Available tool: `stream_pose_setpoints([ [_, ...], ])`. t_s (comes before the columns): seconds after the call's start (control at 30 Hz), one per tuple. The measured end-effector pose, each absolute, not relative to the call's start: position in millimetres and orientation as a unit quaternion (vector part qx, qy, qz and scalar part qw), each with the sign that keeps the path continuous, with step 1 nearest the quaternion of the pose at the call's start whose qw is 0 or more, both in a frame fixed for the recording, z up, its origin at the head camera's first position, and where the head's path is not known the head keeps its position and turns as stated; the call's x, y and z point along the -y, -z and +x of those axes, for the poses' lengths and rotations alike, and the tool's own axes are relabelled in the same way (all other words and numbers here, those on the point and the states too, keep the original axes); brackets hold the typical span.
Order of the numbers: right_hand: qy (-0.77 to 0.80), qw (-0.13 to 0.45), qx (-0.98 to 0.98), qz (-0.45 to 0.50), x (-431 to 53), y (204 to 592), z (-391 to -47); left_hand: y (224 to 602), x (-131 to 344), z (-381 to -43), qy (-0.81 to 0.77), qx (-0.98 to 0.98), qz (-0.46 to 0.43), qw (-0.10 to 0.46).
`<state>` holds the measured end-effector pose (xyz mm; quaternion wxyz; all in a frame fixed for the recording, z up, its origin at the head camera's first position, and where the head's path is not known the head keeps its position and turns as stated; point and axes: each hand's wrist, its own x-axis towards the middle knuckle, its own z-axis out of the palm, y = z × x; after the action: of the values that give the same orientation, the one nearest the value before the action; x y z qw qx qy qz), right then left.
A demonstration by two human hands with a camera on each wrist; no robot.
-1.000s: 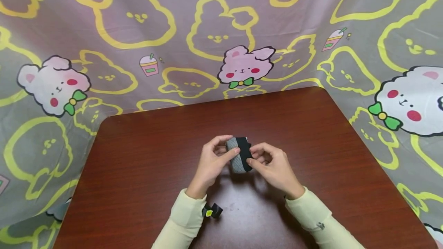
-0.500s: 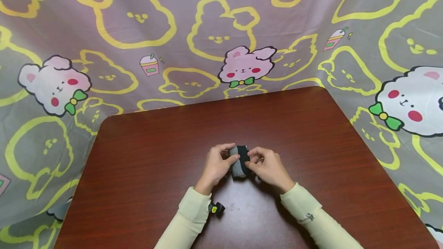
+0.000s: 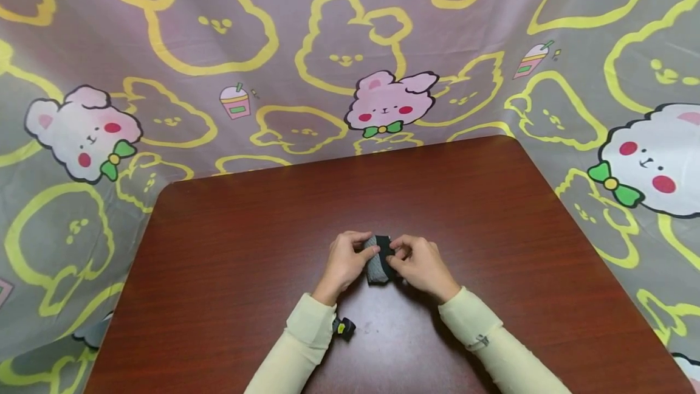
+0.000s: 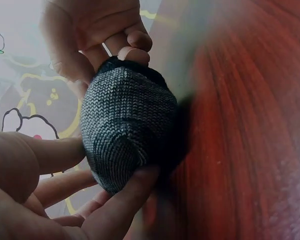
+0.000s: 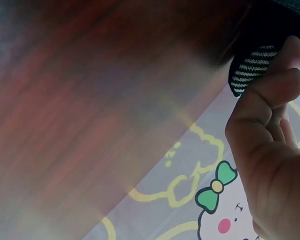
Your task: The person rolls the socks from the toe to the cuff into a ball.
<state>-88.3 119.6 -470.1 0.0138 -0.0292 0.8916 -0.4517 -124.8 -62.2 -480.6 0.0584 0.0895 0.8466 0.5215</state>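
A grey and black knitted sock (image 3: 377, 269), folded into a small bundle, is held over the table between both hands. My left hand (image 3: 343, 264) grips its grey side, thumb on the near face and fingers along the far edge. In the left wrist view the grey ribbed knit of the sock (image 4: 127, 102) bulges toward the camera. Thumb and bent fingers of my right hand (image 3: 423, 266) pinch the black edge on the right. A striped patch of the sock (image 5: 253, 67) shows beside the right fingers in the right wrist view.
A brown wooden table (image 3: 246, 248) lies under the hands. Patterned fabric (image 3: 306, 35) with cartoon bears hangs behind it and along both sides. A black strap piece with a yellow mark (image 3: 344, 328) sits at the left cuff.
Both hands have lowered the sock a little toward me, mostly in the first half second. The right hand has shifted slightly left, and both hands keep their hold.
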Motion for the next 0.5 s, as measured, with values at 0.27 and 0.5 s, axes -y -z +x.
stream_pose_setpoints([
  [0.27, 0.474, 0.042, -0.879, -0.020, -121.8, 468.4, -88.3, 479.8, 66.5, -124.8, -0.486, -0.866, 0.112, 0.041],
  [0.5, 0.482, 0.033, -0.875, -0.022, -140.8, 461.1, -84.8, 469.1, 86.2, -128.6, -0.469, -0.875, 0.119, -0.014],
])
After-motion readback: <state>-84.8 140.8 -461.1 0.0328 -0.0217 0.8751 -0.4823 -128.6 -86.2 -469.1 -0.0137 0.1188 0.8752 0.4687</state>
